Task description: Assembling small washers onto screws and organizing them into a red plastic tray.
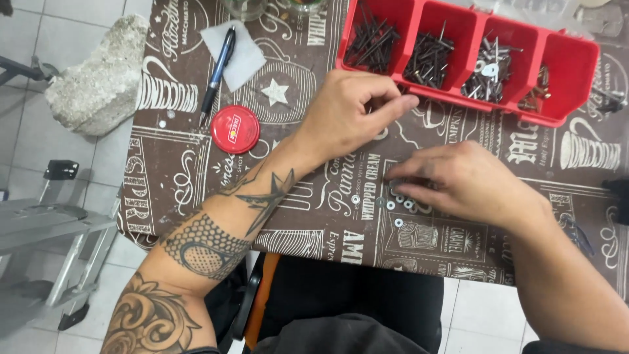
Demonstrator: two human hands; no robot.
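Small metal washers (398, 204) lie loose on the table (314, 229), a scatter just under the right hand (458, 180), at about 5 o'clock from the left hand (350, 115). Flat silver rings with a centre hole; a few sit apart toward 9 o'clock of the cluster.

Right hand: fingertips (396, 176) pressed down together at the top of the scatter, apparently pinching or sliding a washer; whether one is actually gripped cannot be told, the fingers hide it.

Left hand: palm down, fingers loosely curled, forefinger stretched toward the near wall of the red tray (576, 65), touching the table. Holds nothing visible.

Handling judgement: washers are light, stiff and thin, lying flush on a smooth printed cloth, so hard to lift straight up. Better slid, or tipped by a fingernail at the rim, then pinched edge to edge. Slippery, easily scattered, not fragile.

Around: tray at 12 to 2 o'clock, four compartments with dark nails, screws and mixed bits. Red round lid (235, 129) and blue pen (218, 72) on white paper (246, 56) at 10 o'clock. Stone block (98, 75) on the floor past the table's left edge.
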